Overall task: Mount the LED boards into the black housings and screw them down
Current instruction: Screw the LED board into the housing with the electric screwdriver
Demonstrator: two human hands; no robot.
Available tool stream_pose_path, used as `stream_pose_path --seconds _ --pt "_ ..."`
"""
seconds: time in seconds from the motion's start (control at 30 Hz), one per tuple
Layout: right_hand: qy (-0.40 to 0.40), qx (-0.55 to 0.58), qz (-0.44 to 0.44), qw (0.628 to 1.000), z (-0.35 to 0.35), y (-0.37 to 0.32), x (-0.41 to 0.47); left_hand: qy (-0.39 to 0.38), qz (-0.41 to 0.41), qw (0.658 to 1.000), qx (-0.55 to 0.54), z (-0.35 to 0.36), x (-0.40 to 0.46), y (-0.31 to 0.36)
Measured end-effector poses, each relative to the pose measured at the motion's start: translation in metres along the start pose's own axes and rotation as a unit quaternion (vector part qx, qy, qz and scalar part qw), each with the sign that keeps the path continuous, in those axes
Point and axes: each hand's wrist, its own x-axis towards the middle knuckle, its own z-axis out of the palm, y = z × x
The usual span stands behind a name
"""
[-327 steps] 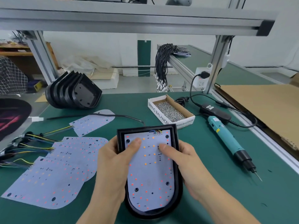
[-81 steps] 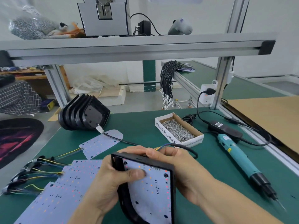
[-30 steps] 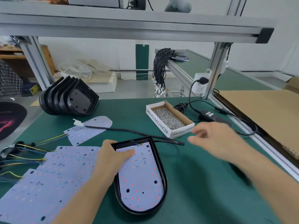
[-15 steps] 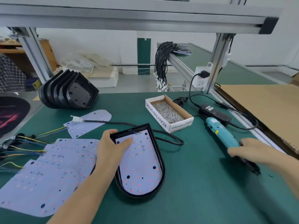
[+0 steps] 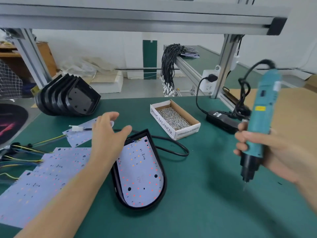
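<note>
- Board slip is my first worry: the LED board (image 5: 139, 170) lies in the black housing (image 5: 161, 162) at the middle of the counter (image 5: 197, 212), but my left hand (image 5: 106, 136) hovers just above the housing's flat end with fingers spread and holds nothing, so the board may shift off its holes.
- My right hand (image 5: 267, 152) grips the screwdriver (image 5: 260, 127) upright, well to the right of the housing, tip down. If I bring it in fast, the bit can scratch an LED.
- The screw box (image 5: 175, 117) stands behind the housing. I see no screw on the bit, so I may drive an empty hole.
- The black cable (image 5: 173, 145) loops just beside the housing's right edge; the tool cord or my sleeve can catch it and drag the housing.
</note>
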Motion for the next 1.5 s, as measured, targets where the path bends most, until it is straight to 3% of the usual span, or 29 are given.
stream_pose_path --seconds 0.1,0.2,0.3,0.43,0.53,0.67,0.77,0.83,0.97,1.03,1.13,1.2,1.37,1.5 --pt "0.043 0.030 -0.018 0.998 0.020 -0.005 0.011 -0.062 0.066 0.995 0.030 0.016 0.018 0.029" --pt "0.026 0.057 -0.064 0.996 0.025 -0.003 0.014 -0.159 0.134 0.973 0.097 0.045 0.035 0.054" --pt "-0.008 0.059 -0.086 0.995 0.031 -0.002 0.013 -0.273 0.189 0.927 0.176 0.076 0.045 0.072" --pt "-0.008 0.054 -0.080 0.995 0.036 0.001 0.022 -0.426 0.177 0.853 0.245 0.113 0.042 0.071" --pt "-0.062 0.098 -0.087 0.989 0.037 0.000 0.025 -0.406 0.178 0.854 0.272 0.126 0.037 0.065" --pt "-0.100 0.193 -0.118 0.969 0.041 0.007 0.031 -0.378 0.174 0.886 0.203 0.131 0.029 0.063" --pt "-0.140 0.259 -0.096 0.951 0.048 0.011 0.040 -0.403 0.175 0.886 0.146 0.132 0.024 0.063" --pt "-0.119 0.266 -0.081 0.953 0.051 0.012 0.044 -0.418 0.184 0.879 0.137 0.131 0.026 0.064" --pt "-0.027 0.175 -0.117 0.977 0.048 0.012 0.044 -0.439 0.191 0.865 0.153 0.127 0.036 0.061" --pt "-0.003 0.143 -0.131 0.981 0.047 0.008 0.044 -0.412 0.165 0.889 0.111 0.124 0.046 0.063" --pt "0.058 0.108 -0.163 0.979 0.047 0.002 0.045 -0.303 0.132 0.938 0.103 0.125 0.071 0.067" --pt "0.096 0.098 -0.180 0.974 0.048 -0.001 0.047 -0.286 0.141 0.920 0.226 0.132 0.081 0.066" --pt "0.134 0.101 -0.202 0.965 0.056 -0.004 0.055 -0.275 0.185 0.830 0.449 0.160 0.077 0.060" --pt "0.121 0.105 -0.216 0.963 0.062 -0.002 0.057 -0.245 0.193 0.823 0.474 0.171 0.072 0.061"
